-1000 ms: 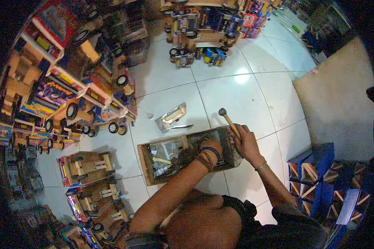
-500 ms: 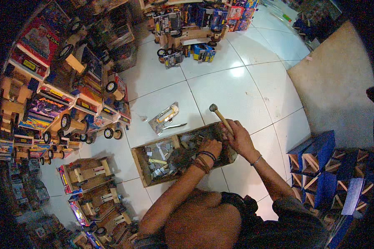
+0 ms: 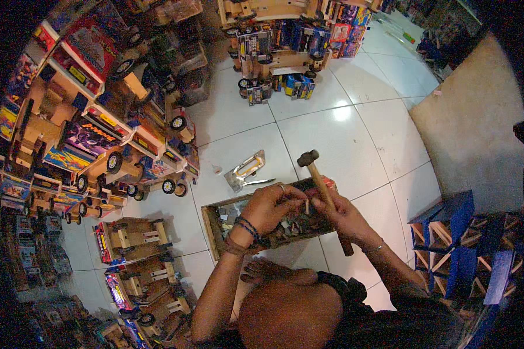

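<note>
My right hand (image 3: pixel 349 222) is closed around the wooden handle of a hammer (image 3: pixel 323 187), whose dark metal head points away from me. The handle's lower end sticks out below the palm. My left hand (image 3: pixel 269 208) is raised, its thumb and forefinger pinched together near the right fingertips. A small pale, stick-like piece (image 3: pixel 307 205) shows at those fingertips; its exact kind is too small to tell. Both hands are over a shallow wooden box (image 3: pixel 210 237) of small metal and wood bits. Part of the box is hidden under my hands and wrists.
Beyond the box, a clear-and-silver package (image 3: pixel 244 170) and a thin pointed tool (image 3: pixel 261 182) lie on white tiles. Wooden toy trucks (image 3: pixel 108 145) are stacked at left, others (image 3: pixel 279 46) stand far off. Blue wooden frames (image 3: pixel 448 232) are piled at right. My bare foot (image 3: pixel 273 270) is near the box.
My left hand has come up out of the box and now pinches a small piece beside the right hand. The hammer has tilted, its handle's end now showing below my right hand.
</note>
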Demonstrator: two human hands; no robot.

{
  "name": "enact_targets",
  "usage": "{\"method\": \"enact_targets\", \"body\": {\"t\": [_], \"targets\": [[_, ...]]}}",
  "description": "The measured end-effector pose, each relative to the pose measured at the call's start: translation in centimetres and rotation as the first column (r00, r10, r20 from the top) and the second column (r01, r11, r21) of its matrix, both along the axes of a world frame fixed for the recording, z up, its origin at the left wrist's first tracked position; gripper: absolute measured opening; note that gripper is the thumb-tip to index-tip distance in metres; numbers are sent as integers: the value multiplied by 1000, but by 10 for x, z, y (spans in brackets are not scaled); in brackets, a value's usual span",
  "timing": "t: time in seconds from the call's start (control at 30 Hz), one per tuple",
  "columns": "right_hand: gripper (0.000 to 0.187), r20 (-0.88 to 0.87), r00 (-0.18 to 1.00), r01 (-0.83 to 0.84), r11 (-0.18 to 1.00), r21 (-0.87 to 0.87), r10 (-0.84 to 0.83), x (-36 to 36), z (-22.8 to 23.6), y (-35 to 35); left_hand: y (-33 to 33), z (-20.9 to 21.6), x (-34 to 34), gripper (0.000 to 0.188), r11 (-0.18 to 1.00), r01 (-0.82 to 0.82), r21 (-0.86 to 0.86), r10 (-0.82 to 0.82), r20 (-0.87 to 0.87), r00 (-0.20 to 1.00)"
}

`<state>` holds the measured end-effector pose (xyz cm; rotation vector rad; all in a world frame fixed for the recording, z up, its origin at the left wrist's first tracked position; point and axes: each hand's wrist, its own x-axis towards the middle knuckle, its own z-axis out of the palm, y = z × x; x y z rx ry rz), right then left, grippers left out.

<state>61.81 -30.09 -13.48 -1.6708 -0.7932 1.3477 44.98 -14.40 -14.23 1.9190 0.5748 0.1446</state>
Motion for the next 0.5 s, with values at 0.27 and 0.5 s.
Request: {"method": "enact_targets", "body": {"t": [0.27, 0.5], "targets": [[48, 73, 993, 94, 995, 29, -96, -20, 12, 13, -10, 12, -23, 24, 974, -228, -16, 225, 237, 945], [45, 146, 957, 250, 968, 33, -252, 12, -1, -1, -65, -69, 25, 33, 958, 262, 116, -260, -38, 965]]}}
